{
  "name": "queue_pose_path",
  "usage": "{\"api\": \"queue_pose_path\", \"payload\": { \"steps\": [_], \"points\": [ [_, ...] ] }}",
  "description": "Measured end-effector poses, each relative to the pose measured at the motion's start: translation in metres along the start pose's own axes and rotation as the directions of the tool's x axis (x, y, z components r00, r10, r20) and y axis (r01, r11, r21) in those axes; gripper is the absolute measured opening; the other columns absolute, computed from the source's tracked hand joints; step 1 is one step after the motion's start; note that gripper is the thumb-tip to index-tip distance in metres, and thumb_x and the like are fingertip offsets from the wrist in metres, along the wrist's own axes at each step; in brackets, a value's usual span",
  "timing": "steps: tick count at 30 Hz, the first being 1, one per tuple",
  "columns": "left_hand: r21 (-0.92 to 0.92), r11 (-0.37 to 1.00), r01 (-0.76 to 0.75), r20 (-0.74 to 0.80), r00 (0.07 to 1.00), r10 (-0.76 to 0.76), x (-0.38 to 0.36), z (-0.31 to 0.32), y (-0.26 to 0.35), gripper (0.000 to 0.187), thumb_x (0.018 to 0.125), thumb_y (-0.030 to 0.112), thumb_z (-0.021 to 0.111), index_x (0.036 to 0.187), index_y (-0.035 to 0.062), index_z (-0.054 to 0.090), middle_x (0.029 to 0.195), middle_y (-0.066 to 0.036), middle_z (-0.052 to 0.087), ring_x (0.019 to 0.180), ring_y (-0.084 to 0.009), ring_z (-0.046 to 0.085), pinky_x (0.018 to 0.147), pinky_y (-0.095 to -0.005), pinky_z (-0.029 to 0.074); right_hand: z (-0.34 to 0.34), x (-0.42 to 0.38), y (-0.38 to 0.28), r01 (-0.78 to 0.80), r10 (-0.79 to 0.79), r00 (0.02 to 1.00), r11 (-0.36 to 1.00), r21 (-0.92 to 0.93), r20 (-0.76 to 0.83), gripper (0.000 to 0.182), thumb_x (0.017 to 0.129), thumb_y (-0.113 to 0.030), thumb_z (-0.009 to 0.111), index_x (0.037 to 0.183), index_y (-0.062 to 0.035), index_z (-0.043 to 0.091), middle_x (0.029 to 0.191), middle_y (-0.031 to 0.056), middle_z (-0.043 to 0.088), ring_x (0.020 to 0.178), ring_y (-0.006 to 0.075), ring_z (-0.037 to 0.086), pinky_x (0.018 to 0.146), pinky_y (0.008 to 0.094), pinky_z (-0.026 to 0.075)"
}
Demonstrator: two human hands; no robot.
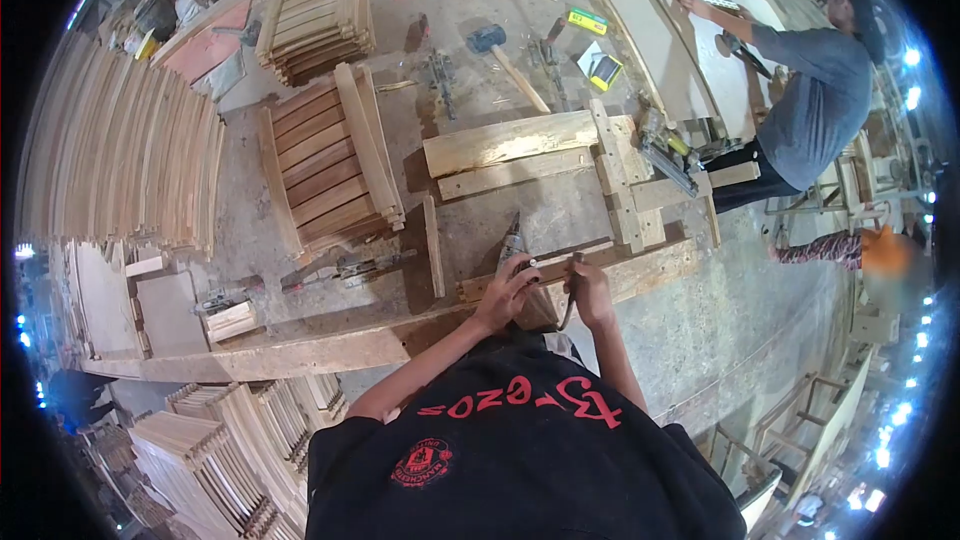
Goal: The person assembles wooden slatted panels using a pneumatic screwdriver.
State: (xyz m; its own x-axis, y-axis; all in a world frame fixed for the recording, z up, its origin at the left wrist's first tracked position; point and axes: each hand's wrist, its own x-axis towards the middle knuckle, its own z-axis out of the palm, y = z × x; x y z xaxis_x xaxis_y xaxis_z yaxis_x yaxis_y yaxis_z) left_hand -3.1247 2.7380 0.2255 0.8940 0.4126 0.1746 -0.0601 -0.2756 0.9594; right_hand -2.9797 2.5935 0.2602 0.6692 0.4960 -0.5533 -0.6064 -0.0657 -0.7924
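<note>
Near the bench's front edge, my left hand (503, 297) is closed around a hand tool (513, 243) with a greyish body and a dark, pointed tip facing away from me. My right hand (592, 298), just to the right, has its fingers wrapped around a dark, curved, hose-like piece (567, 316) that bends down toward me. Both hands are over a wooden beam (650, 275) along the edge. Beyond them lie two boards (515, 143) against a wooden crosspiece frame (616, 175). A narrow strip of wood (433, 245) lies to the left.
A slatted panel (322, 162) and stacked slatted frames (318, 10) stand left, beside a big pile of slats (120, 145). A mallet (488, 38), a yellow-green box (587, 21) and metal clamps (440, 80) lie farther back. A co-worker (815, 80) stands at the right.
</note>
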Motion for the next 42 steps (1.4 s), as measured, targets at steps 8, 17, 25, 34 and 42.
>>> {"api": "queue_pose_path", "payload": {
  "steps": [8, 17, 25, 34, 42],
  "points": [
    [0.184, 0.960, -0.209, 0.118, 0.975, 0.189, 0.015, 0.006, -0.011, 0.034, 0.086, 0.004, 0.071, 0.118, 0.0099, 0.058, 0.138, -0.017, 0.049, 0.126, -0.0395, 0.052, 0.103, -0.0471, 0.046, -0.032, -0.016, -0.001, 0.222, -0.112, 0.961, 0.861, -0.458, 0.254, 0.030, 0.104, -0.024, 0.055, 0.126, -0.0041, 0.064, 0.092, 0.0012, 0.065, 0.076, 0.0098, 0.056, 0.069, 0.0251, 0.047],
    [0.239, 0.954, -0.179, 0.302, 0.948, 0.102, 0.019, 0.025, -0.039, 0.039, 0.086, 0.006, 0.068, 0.124, 0.0103, 0.059, 0.135, -0.017, 0.050, 0.126, -0.0363, 0.051, 0.109, -0.0555, 0.035, 0.013, -0.025, -0.066, 0.388, -0.226, 0.914, 0.244, -0.889, 0.336, 0.026, 0.098, -0.028, 0.061, 0.116, -0.0094, 0.068, 0.086, 0.0147, 0.071, 0.076, 0.0329, 0.069, 0.068, 0.0411, 0.053],
    [0.248, 0.953, -0.174, 0.343, 0.936, 0.082, 0.018, 0.034, -0.041, 0.038, 0.090, 0.014, 0.065, 0.127, 0.0197, 0.060, 0.132, -0.014, 0.049, 0.129, -0.0339, 0.051, 0.107, -0.0647, 0.031, 0.006, -0.018, -0.067, 0.372, 0.083, 0.928, -0.128, -0.919, 0.364, 0.028, 0.099, -0.033, 0.058, 0.105, -0.0054, 0.062, 0.085, 0.0187, 0.071, 0.078, 0.0412, 0.068, 0.067, 0.0511, 0.053],
    [0.202, 0.973, -0.112, 0.285, 0.957, 0.051, 0.023, 0.039, -0.044, 0.035, 0.088, 0.020, 0.069, 0.122, 0.0210, 0.064, 0.125, -0.010, 0.052, 0.120, -0.0312, 0.058, 0.110, -0.0685, 0.025, 0.024, -0.015, -0.081, 0.369, 0.276, 0.920, -0.377, -0.849, 0.278, 0.033, 0.100, -0.038, 0.053, 0.104, -0.0057, 0.058, 0.070, 0.0244, 0.066, 0.068, 0.0480, 0.065, 0.063, 0.0578, 0.051],
    [0.179, 0.980, -0.083, 0.196, 0.979, 0.047, 0.018, 0.042, -0.048, 0.037, 0.087, 0.017, 0.070, 0.123, 0.0223, 0.066, 0.125, -0.010, 0.053, 0.117, -0.0322, 0.060, 0.111, -0.0706, 0.026, 0.066, -0.008, -0.084, 0.358, 0.364, 0.913, -0.501, -0.788, 0.183, 0.041, 0.101, -0.040, 0.049, 0.104, -0.0011, 0.059, 0.072, 0.0260, 0.067, 0.068, 0.0477, 0.066, 0.065, 0.0582, 0.051]
  ]
}}
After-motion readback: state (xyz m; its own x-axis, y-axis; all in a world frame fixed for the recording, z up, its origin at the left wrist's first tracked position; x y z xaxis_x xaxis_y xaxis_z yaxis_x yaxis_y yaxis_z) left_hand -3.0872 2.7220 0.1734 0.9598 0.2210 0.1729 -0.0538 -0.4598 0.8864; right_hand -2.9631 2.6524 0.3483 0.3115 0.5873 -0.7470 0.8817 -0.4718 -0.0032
